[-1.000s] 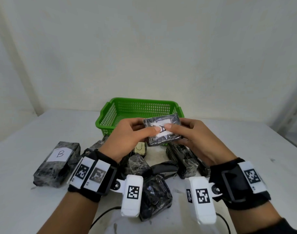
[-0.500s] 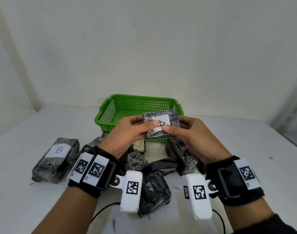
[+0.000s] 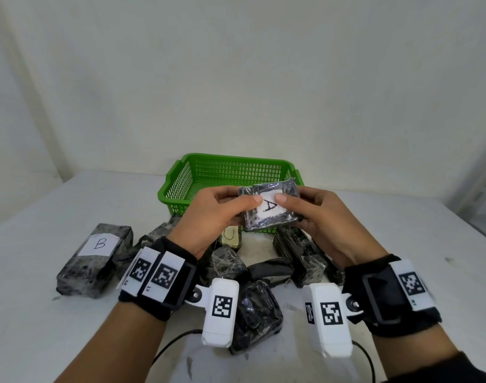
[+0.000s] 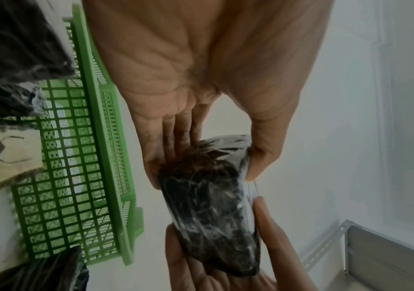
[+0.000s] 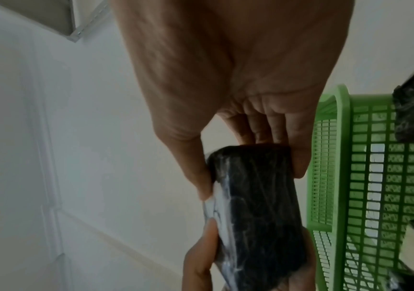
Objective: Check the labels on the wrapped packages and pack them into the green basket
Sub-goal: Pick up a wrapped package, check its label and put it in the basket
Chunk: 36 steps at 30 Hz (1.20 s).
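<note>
Package "A" (image 3: 269, 210) pinched between left hand (image 3: 211, 219) and right hand (image 3: 327, 219).

**Camera arrangement**

Head view: looks forward and down from above the surface (image 3: 402, 244). Wrist views: close along each palm, facing inward from opposite sides. All three share the held package (image 3: 269, 208) and green basket (image 3: 230, 158).

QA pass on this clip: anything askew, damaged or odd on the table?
Mostly fine. The A package sits tilted between the left hand and right hand, which fits label checking. One oddity: a small package near the green basket shows a tan face, unlike the black wraps. No spills or tears visible.
</note>
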Tool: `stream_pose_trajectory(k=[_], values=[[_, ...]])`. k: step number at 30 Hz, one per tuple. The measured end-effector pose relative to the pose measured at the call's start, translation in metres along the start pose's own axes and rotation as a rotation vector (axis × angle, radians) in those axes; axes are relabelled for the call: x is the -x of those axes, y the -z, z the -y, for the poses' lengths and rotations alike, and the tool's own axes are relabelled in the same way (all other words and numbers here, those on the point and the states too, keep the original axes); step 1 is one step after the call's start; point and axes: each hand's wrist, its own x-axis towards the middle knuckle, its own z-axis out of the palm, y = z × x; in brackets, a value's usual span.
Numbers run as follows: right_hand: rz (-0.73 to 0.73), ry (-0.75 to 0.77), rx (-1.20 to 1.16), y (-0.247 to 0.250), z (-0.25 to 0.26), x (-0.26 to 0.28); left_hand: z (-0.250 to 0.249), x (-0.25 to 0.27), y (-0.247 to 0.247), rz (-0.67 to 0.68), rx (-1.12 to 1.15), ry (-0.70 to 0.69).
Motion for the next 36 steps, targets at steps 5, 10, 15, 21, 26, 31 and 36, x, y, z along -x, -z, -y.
stream_pose_trajectory(k=[5,10,15,21,26,31,36], values=[[-0.006,0.019,0.05,0.005,-0.004,-0.003,-0.003,0.0,0.0,0.044,0.049,0.06],[-0.058,0.097,0.135,0.002,-0.003,-0.004,-0.002,-0.003,0.005,0.036,-0.092,0.066],[-0.002,0.097,-0.004,-0.002,0.007,0.0,0.001,0.0,0.013,0.067,-0.207,0.035],[0.043,-0.092,-0.127,-0.006,0.009,0.004,0.006,-0.001,0.011,0.039,-0.095,-0.008],[0.093,-0.161,-0.172,-0.007,0.011,0.007,0.006,-0.001,0.008,0.132,-0.089,-0.032],[0.097,-0.066,-0.117,-0.007,0.009,0.005,-0.004,0.004,0.0,0.22,0.032,0.04],[0.117,-0.058,-0.117,-0.007,0.009,0.008,0.001,-0.001,-0.003,0.126,0.033,0.022]])
